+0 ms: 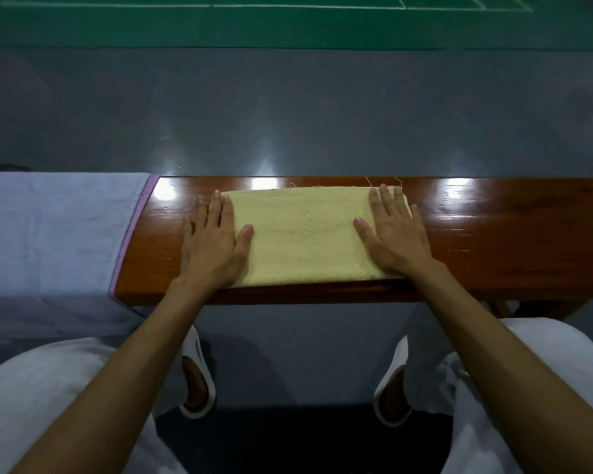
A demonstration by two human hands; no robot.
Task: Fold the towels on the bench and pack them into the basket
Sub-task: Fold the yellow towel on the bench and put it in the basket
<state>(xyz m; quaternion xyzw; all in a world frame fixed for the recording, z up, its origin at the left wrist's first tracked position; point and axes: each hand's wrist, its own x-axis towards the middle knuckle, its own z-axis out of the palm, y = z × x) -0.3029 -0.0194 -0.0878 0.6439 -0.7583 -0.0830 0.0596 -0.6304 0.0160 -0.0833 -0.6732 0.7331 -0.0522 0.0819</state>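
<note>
A pale yellow towel point(305, 234), folded into a rectangle, lies flat on the glossy brown wooden bench point(493, 234). My left hand point(213, 241) lies flat with straight fingers on the towel's left end, partly over the bare wood. My right hand point(394, 230) presses flat on the towel's right end, fingers spread. A light blue towel with a purple edge point(55, 234) is draped over the bench's left part and hangs down its near side. No basket is in view.
Grey floor lies beyond and below the bench, with a green court and white lines point(288, 22) at the far side. My knees in white trousers and white slippers point(199, 378) sit close under the bench's near edge.
</note>
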